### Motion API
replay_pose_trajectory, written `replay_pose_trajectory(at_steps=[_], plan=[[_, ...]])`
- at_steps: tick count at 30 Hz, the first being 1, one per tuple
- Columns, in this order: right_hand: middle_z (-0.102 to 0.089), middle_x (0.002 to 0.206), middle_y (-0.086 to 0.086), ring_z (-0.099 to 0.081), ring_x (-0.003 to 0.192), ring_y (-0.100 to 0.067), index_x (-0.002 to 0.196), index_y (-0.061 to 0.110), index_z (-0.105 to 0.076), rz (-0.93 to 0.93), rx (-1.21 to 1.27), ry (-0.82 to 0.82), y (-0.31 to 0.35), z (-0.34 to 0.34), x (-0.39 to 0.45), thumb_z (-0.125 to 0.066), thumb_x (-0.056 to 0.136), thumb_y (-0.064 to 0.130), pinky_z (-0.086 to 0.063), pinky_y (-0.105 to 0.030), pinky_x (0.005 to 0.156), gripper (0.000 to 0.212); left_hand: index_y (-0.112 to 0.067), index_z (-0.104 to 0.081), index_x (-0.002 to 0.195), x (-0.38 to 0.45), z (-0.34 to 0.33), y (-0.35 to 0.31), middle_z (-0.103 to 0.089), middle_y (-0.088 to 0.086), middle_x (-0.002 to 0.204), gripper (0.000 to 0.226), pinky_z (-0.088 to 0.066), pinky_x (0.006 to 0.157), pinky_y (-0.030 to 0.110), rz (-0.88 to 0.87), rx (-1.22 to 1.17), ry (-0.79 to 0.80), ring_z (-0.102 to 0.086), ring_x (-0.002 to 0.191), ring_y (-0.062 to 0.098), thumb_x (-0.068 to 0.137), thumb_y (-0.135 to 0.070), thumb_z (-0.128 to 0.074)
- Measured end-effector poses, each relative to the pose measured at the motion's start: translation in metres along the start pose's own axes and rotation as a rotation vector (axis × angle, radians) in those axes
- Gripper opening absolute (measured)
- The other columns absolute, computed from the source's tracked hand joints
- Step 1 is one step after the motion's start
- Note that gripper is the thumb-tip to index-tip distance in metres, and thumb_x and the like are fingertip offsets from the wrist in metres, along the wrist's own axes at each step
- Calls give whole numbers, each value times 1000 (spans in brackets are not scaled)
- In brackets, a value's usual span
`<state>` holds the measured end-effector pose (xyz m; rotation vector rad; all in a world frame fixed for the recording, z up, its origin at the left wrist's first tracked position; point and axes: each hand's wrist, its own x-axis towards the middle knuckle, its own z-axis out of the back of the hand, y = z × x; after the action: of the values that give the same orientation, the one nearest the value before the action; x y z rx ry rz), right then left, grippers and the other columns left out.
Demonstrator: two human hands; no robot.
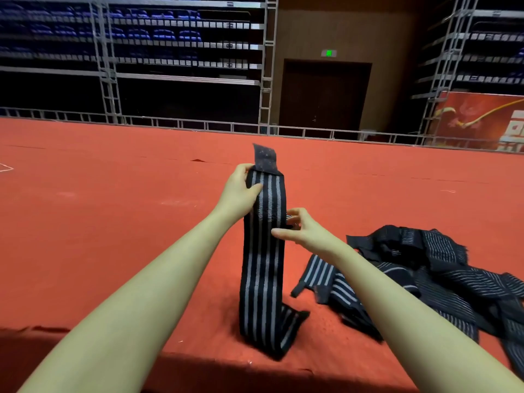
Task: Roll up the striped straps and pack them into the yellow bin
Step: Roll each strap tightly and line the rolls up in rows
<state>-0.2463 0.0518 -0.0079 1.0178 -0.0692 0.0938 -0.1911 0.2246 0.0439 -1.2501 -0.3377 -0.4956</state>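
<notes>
Black-and-grey striped strap (263, 251) stands stretched upright over red carpet (113, 222), left hand (241, 191) pinching its top below the plain end tab (265, 158), right hand (303, 231) gripping its edge midway, thumb in front. Rolling should start tight from the tab, edges aligned. More straps (411, 273) lie heaped at right; no yellow bin is visible.

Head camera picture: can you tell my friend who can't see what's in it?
Two bare hands hold a dark striped strap upright over a red carpet: the left hand grips near its top, the right hand pinches its middle. More striped straps lie heaped to the right.
</notes>
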Motion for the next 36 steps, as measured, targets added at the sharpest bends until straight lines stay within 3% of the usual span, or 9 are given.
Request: replay_pose_trajectory(at_steps=[6,9,15,19,22,24,26,29,36], plan=[[-68,91,-12,-65,73,-23,98,13,-63,76,136,169,5,-16,-4,-55,96,10,-56,-38,71,9,-11,-56,107,5,2,-5,-61,-1,99,19,-45,76,23,-29,57,-99,-58,93,15,89,-6,-58],[-64,75,-13,-56,52,-19,93,4,-65,145,191,235,22,-11,-10,-59,93,7,-53,-28,51,7,-9,-61,101,8,7,-2,-62,-2,92,12,-34,66,16,-73,180,-146,-55,85,13,90,-12,-59],[-61,74,-22,-52,48,-24,88,-17,-63,160,254,249,22,1,1,-71,84,19,-48,-28,46,37,-7,-61,83,18,8,17,-58,0,72,14,-28,60,27,34,261,-160,-50,77,22,89,-19,-59],[-55,69,-14,-49,52,-16,77,-12,-60,79,135,132,-5,-9,22,-69,87,18,-46,-28,56,33,-8,-68,89,24,2,51,-70,7,92,12,-47,76,32,117,250,-107,-62,89,22,87,-17,-62],[-46,55,3,-42,52,-8,56,7,-49,45,68,61,-30,-19,40,-69,87,17,-35,-22,58,39,-10,-70,88,28,-3,80,-71,5,91,8,-47,77,28,180,220,-93,-62,89,19,85,-15,-65],[-53,52,6,-48,48,-6,57,14,-54,7,80,53,-47,-27,56,-68,88,20,-38,-20,56,35,-8,-70,88,35,-7,101,-70,5,89,8,-50,76,29,223,215,-79,-63,83,17,85,-15,-65],[-58,60,-6,-55,50,-16,71,6,-59,-34,98,44,-61,-37,72,-66,90,27,-44,-24,57,28,-6,-70,88,43,-11,123,-69,6,76,10,-53,66,27,280,197,-67,-63,61,11,86,-14,-64],[-57,56,-6,-54,49,-16,75,2,-59,-83,47,13,-84,-49,99,-63,91,27,-45,-25,57,30,-5,-68,87,54,-22,159,-59,7,52,13,-39,38,14,405,227,-16,-47,29,3,89,-13,-59],[-54,52,1,-48,41,-9,67,15,-52,-201,-102,15,-134,-71,144,-70,85,19,-36,-18,42,26,-10,-52,69,70,-54,230,-57,8,51,24,-45,39,16,581,335,82,-48,27,2,89,0,-45]])
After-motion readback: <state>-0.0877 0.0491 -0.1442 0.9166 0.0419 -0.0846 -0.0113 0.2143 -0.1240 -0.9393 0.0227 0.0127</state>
